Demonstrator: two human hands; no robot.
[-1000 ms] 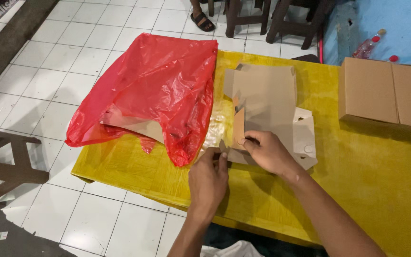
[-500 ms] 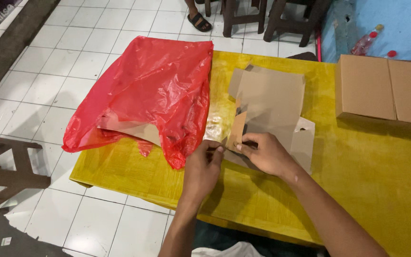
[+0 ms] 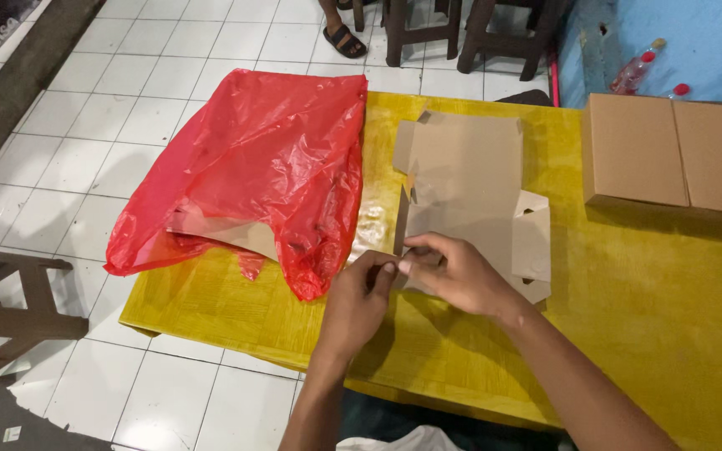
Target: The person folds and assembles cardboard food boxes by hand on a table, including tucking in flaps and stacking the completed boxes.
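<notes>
A flat, unfolded brown cardboard box blank (image 3: 470, 184) lies on the yellow table (image 3: 645, 317). My left hand (image 3: 359, 302) and my right hand (image 3: 455, 274) meet at its near left corner, fingers pinching a small flap there. The left hand's fingers curl against the edge; the right hand rests on the cardboard with its thumb and forefinger on the flap. A red plastic bag (image 3: 261, 167) lies just left of the blank, with more brown cardboard showing inside it.
Two closed brown cardboard boxes (image 3: 674, 150) stand at the table's far right. Dark wooden stool legs (image 3: 428, 29) and a person's sandalled foot (image 3: 344, 38) are beyond the table. A wooden frame (image 3: 10, 309) stands on the white tiled floor at left.
The raised flap at the blank's left edge has been pressed down flat. Both hands stay at the near left corner, now pinched closer together.
</notes>
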